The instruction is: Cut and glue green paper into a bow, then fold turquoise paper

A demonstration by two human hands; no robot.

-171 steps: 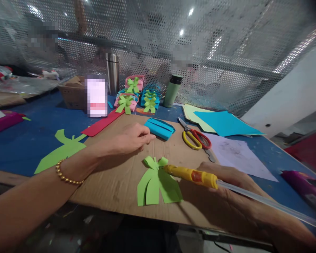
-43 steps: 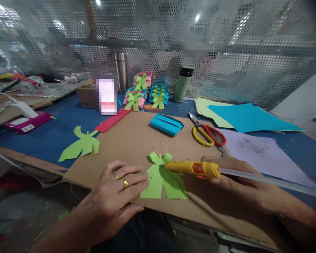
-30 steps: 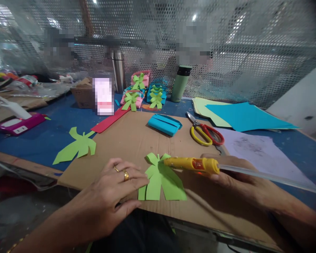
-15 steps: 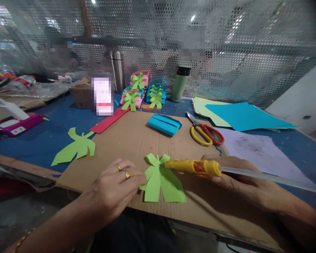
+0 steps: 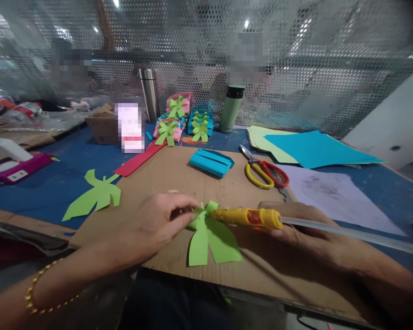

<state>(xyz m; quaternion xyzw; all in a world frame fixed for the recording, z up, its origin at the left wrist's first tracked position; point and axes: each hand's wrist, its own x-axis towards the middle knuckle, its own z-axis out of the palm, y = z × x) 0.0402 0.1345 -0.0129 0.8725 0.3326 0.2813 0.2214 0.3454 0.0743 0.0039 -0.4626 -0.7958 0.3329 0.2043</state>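
A green paper cutout (image 5: 223,243) with several strips lies on the cardboard sheet in front of me. My left hand (image 5: 165,215) pinches one of its upper strips between thumb and fingertips, near the middle of the cutout. From the right, my right hand (image 5: 306,229) grips a yellow hot glue gun (image 5: 239,217), its handle hidden behind the hand. The nozzle touches or nearly touches the cutout's centre. A clear glue stick (image 5: 333,229) juts out of the gun's back. Another green paper cutout (image 5: 99,195) lies at the left edge of the cardboard.
On the cardboard (image 5: 147,183) lie a folded blue paper piece (image 5: 211,162) and scissors (image 5: 258,176). Blue paper sheets (image 5: 320,146) are at right. Behind stand small paper baskets (image 5: 179,107), a steel flask (image 5: 149,94), a green bottle (image 5: 232,110) and a lit phone (image 5: 129,126).
My left hand has moved up and right from the cutout's left edge onto an upper strip, folding it toward the centre. The glue gun stays at the cutout's middle. The view has shifted slightly.
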